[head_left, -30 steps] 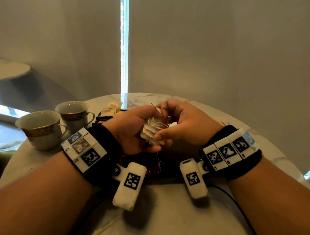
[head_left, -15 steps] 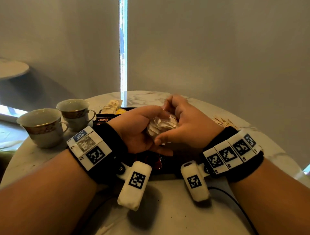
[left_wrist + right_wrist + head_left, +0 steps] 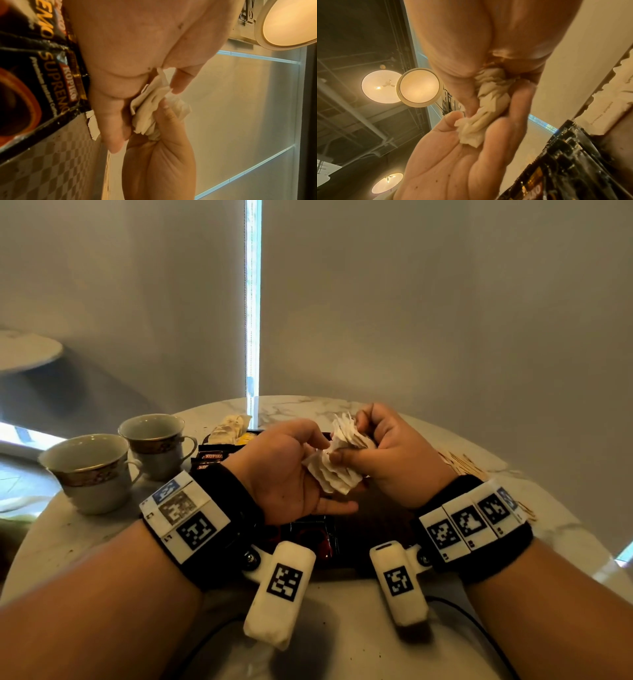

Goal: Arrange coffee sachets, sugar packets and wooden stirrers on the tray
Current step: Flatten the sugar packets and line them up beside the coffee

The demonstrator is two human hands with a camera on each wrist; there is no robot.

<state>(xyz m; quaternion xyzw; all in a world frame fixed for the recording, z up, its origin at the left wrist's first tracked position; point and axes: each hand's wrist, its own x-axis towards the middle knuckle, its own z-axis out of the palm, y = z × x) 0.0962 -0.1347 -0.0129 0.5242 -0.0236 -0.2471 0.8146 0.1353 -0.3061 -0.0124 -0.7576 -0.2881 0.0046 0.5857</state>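
From the head view, both hands hold a fanned bundle of white sugar packets (image 3: 337,460) above the dark tray (image 3: 373,510) on the desk (image 3: 342,645): the left hand (image 3: 291,474) cups its lower end, the right hand (image 3: 387,453) pinches the top. At the left wrist, the packets sit between the left thumb and fingers (image 3: 183,78), coffee sachets (image 3: 42,75) alongside. At the right wrist, the right grip is closed tight around the bundle's upper end.

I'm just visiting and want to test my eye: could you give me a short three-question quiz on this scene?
1. True or false: both hands hold the white packets.
2. How many cups stand on the table?
3. The wooden stirrers lie: A) in a cup, B) on the table beyond the right hand, C) in the left hand.

Key: 1 true; 2 two; 3 B.
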